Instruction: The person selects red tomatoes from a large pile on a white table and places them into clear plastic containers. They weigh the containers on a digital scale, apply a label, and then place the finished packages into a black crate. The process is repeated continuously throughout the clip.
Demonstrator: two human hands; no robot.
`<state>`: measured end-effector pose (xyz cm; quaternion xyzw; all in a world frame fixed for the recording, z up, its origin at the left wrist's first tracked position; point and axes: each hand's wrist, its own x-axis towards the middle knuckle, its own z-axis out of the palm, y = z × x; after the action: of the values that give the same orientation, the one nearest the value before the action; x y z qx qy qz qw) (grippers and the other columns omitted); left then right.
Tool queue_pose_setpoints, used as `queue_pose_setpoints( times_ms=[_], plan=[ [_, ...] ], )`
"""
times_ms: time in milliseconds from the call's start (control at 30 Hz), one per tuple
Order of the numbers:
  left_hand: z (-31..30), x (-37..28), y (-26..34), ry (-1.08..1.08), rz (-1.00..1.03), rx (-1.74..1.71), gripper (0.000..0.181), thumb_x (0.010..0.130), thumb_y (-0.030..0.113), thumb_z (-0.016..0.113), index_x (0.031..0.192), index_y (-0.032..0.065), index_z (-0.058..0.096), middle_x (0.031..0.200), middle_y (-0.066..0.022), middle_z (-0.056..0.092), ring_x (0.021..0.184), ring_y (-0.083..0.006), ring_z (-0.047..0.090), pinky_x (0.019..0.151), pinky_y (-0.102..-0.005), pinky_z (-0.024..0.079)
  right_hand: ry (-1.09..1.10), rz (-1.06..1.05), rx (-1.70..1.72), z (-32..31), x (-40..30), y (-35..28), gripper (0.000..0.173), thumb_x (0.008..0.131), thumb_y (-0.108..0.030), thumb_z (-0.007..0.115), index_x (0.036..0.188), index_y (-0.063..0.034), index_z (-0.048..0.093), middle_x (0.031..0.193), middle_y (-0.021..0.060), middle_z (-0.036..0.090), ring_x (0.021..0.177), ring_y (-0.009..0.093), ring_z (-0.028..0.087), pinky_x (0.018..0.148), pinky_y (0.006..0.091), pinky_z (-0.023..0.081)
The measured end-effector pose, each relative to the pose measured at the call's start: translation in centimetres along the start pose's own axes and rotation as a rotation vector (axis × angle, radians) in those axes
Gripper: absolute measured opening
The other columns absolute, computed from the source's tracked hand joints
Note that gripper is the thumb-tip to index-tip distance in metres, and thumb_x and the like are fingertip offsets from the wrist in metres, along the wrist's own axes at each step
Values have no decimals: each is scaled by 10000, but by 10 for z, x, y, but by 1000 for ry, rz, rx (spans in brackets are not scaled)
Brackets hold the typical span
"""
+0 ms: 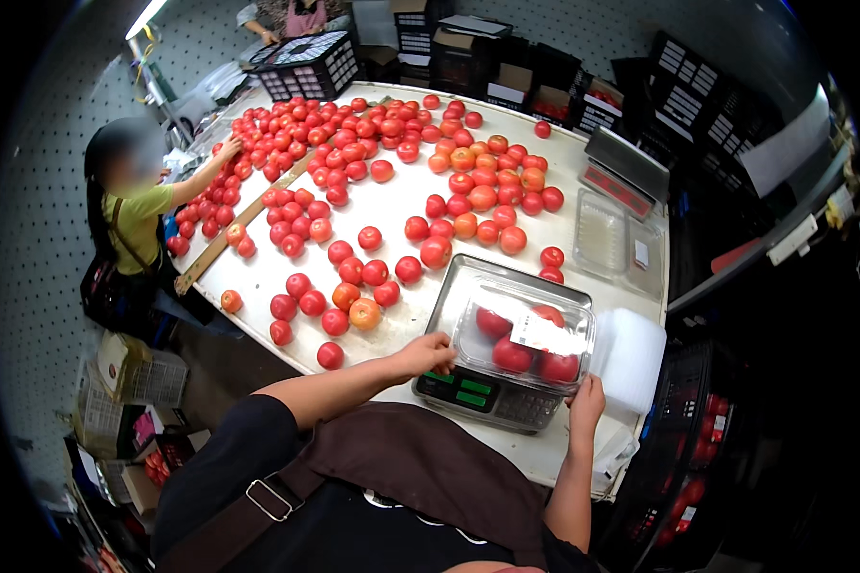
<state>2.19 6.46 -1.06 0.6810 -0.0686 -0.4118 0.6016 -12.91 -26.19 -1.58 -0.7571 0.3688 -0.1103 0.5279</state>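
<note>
A clear plastic clamshell box (473, 333) with several red tomatoes (512, 356) inside sits over the steel pan of a digital scale (441, 294). Its lid is down and bears a white label (537, 331) with writing. My right hand (585, 401) pinches the box's near right corner. At the box's left edge is my left hand (424, 356), fingers curled; whether they grip the rim is unclear. Green displays (473, 390) glow on the scale's front, below the box. Loose tomatoes (365, 314) lie on the white table left of the scale.
More tomatoes (484, 175) spread across the white table (401, 208), crossed by a wooden strip (222, 240). A co-worker (132, 222) reaches over at left. White foam sheets (627, 358), an empty clear tray (600, 233) and a second scale (623, 172) line the right side. Black crates (688, 430) stand beyond.
</note>
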Motion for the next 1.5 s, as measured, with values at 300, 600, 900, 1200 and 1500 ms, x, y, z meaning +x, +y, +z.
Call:
queue_pose_setpoints(
  times_ms=[300, 600, 900, 1200, 1500],
  plan=[
    [2, 1, 12, -99, -139, -158, 218, 962, 243, 484, 949, 36, 551, 827, -99, 663, 716, -176, 627, 651, -284, 502, -534, 423, 410, -37, 14, -11, 165, 979, -160, 485, 990, -5, 541, 871, 130, 644, 697, 189, 645, 652, 329, 552],
    [7, 17, -2, -126, -96, -201, 193, 959, 211, 504, 913, 29, 552, 763, -102, 664, 627, -175, 615, 591, -285, 510, -431, 392, 160, -39, 25, 5, 124, 972, -169, 517, 917, -61, 543, 801, 105, 657, 647, 162, 639, 600, 307, 554],
    [-7, 17, -9, -230, -44, -146, 313, 947, 282, 456, 967, -13, 560, 844, -157, 677, 661, -233, 641, 596, -336, 525, 35, 336, 43, -24, -30, 22, 295, 947, -313, 567, 1056, -38, 574, 788, 87, 644, 625, 159, 632, 547, 282, 526],
    [-114, -96, -52, 281, -232, -234, 193, 948, 233, 536, 1054, 73, 553, 869, -52, 615, 745, -123, 583, 690, -263, 479, 554, 220, 132, -103, -112, 100, 173, 947, -184, 557, 984, -20, 598, 761, 71, 638, 606, 103, 586, 530, 234, 451],
    [-15, -107, -41, 248, -186, -238, 178, 944, 209, 558, 1043, 62, 562, 865, -56, 628, 757, -118, 597, 691, -247, 483, 431, 397, -84, -162, -55, 223, 426, 796, -303, 756, 1029, 23, 611, 952, 135, 651, 884, 211, 619, 811, 325, 482]
  ],
)
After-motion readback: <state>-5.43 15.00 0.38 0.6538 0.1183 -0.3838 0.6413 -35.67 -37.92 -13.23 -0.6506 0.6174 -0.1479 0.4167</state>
